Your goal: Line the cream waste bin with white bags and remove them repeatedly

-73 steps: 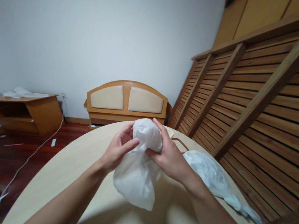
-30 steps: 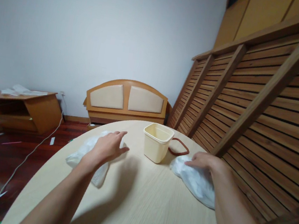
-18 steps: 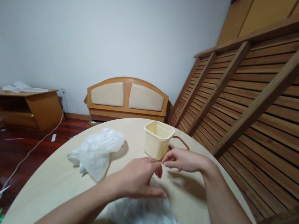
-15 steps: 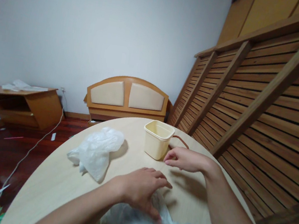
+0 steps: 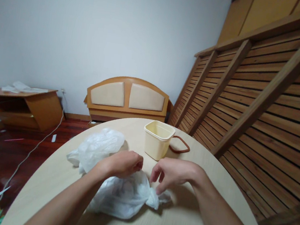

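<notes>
A knotted white plastic bag (image 5: 124, 195) lies near the front of the round table (image 5: 52, 192). My left hand (image 5: 128, 163) is curled at the bag's upper edge; its fingertips are hidden. Beside the knotted end, my right hand (image 5: 171, 173) is held with fingers bent and apart, the thumb close to the knot. A second crumpled white bag (image 5: 99, 148) sits farther back on the left. Behind my hands stands an open cream plastic container (image 5: 157, 141), and a brown square ring (image 5: 179, 150) lies to its right.
Slatted wooden panels (image 5: 286, 113) lean along the right side. A padded headboard (image 5: 127, 96) stands behind the table. At the left are a low wooden desk (image 5: 41, 110) with papers, and a white cable (image 5: 31, 151) on the dark red floor.
The knotted bag has moved left and away from the front edge. My left hand has shifted up and left, while my right hand has come down toward the knot, uncovering the brown ring.
</notes>
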Action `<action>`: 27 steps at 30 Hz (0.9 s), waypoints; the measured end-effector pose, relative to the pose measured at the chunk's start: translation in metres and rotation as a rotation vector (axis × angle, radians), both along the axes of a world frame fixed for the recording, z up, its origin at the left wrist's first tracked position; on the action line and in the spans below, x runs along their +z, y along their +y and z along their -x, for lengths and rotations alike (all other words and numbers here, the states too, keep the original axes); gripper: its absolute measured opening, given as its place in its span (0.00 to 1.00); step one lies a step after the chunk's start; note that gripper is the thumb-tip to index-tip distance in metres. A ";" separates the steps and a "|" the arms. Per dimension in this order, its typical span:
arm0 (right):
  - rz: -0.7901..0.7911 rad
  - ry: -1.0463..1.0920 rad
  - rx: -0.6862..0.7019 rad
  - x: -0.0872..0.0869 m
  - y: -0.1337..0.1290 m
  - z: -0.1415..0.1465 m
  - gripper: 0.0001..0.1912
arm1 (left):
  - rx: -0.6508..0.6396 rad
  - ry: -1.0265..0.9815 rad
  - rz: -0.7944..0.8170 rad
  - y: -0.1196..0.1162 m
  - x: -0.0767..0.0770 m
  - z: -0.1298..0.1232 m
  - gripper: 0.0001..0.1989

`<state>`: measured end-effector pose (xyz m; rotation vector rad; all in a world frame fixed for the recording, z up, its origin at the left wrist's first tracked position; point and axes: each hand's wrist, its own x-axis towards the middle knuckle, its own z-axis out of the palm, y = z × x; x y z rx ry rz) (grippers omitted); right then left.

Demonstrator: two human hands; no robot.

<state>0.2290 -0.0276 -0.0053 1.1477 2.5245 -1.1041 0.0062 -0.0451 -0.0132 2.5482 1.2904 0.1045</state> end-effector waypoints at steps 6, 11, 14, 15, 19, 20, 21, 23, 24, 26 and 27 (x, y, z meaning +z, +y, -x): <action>0.017 0.000 0.026 -0.026 0.007 0.020 0.20 | 0.156 -0.017 -0.062 0.001 -0.002 0.010 0.11; 0.048 0.079 0.038 -0.025 0.008 0.021 0.13 | 0.163 -0.025 -0.057 0.002 -0.001 0.011 0.11; -0.024 0.066 0.066 -0.028 0.009 0.020 0.26 | 0.194 -0.028 -0.063 0.004 -0.002 0.012 0.12; -0.061 0.050 0.075 -0.030 0.009 0.021 0.29 | 0.210 -0.038 -0.067 0.004 -0.002 0.012 0.12; -0.090 -0.007 0.070 -0.041 0.014 0.025 0.23 | 0.242 -0.060 -0.066 0.005 -0.005 0.012 0.10; -0.066 -0.006 0.064 -0.044 0.015 0.026 0.19 | 0.237 -0.050 -0.068 0.005 -0.005 0.012 0.09; -0.035 -0.003 0.061 -0.046 0.016 0.026 0.17 | 0.231 -0.035 -0.068 0.004 -0.005 0.011 0.09; 0.025 0.018 0.063 -0.047 0.017 0.025 0.12 | 0.192 -0.021 -0.069 0.004 -0.004 0.010 0.09; 0.048 0.039 0.064 -0.045 0.017 0.025 0.10 | 0.155 -0.033 -0.070 0.004 -0.003 0.009 0.09; 0.066 0.121 0.079 -0.038 0.017 0.022 0.08 | 0.064 -0.079 -0.079 0.004 0.002 0.008 0.10; 0.060 0.181 0.091 -0.032 0.016 0.020 0.07 | 0.020 -0.111 -0.079 0.004 0.005 0.008 0.10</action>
